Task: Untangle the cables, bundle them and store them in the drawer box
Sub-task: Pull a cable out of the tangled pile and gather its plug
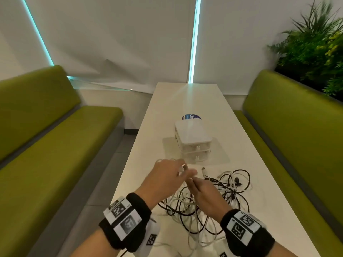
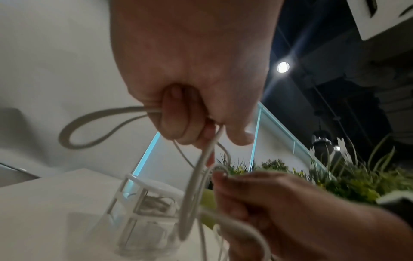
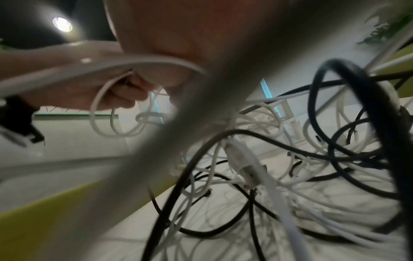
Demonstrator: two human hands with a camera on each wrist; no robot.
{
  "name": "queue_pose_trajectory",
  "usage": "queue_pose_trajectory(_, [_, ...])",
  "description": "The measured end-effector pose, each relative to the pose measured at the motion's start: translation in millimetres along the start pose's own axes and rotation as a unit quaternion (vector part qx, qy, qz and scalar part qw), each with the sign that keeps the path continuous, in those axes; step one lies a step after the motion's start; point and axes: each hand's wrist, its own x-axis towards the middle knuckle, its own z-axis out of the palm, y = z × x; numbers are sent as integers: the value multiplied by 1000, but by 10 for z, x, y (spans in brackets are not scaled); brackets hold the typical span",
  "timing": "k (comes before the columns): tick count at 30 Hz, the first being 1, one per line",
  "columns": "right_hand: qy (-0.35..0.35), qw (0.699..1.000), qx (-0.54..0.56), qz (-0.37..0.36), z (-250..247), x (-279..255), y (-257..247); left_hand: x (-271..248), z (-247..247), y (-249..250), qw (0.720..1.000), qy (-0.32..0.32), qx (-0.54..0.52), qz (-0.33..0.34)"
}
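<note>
A tangle of black and white cables (image 1: 222,191) lies on the white table (image 1: 250,164) in front of me. My left hand (image 1: 182,169) is raised above its left side, fingers curled round folded loops of a white cable (image 2: 89,127). Just right of it, my right hand (image 1: 191,180) pinches the same white cable (image 2: 196,185), which runs down into the pile. The white drawer box (image 1: 193,138) stands beyond the hands with both drawers closed; in the left wrist view a coiled cable shows inside the drawer box (image 2: 145,203). The right wrist view shows the tangle (image 3: 290,159) close below the palm.
Green benches (image 1: 55,145) line both sides of the narrow table. A round blue sticker (image 1: 191,116) lies behind the box. A plant (image 1: 315,43) stands at the far right. White tags (image 1: 152,238) lie near the table's near edge.
</note>
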Motion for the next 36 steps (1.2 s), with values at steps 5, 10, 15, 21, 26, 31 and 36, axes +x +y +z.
queue_pose_trajectory(5, [-30, 999, -28, -10, -10, -44, -44, -46, 117, -43, 998, -59, 36, 8])
queue_pose_trajectory(10, [-7, 1000, 10, -24, 41, -62, -38, -47, 78, -92, 987, -73, 142, 34])
queue_pose_trajectory(15, [19, 998, 7, -53, -10, -18, -68, -57, -54, -97, 994, 14, 99, 51])
queue_pose_trajectory(21, [34, 997, 23, -59, -70, 62, -173, -88, -136, -7, 996, 76, 29, 36])
queue_pose_trajectory(26, [33, 998, -14, -47, -145, 82, -80, -71, -223, -123, 991, 115, -68, -22])
queue_pose_trajectory(31, [-27, 999, -36, -1, -14, -75, 161, -31, -448, -220, 980, 141, -129, -59])
queue_pose_trajectory(36, [56, 998, 0, -28, -58, -77, -20, -51, -369, -286, 996, 71, -9, -50])
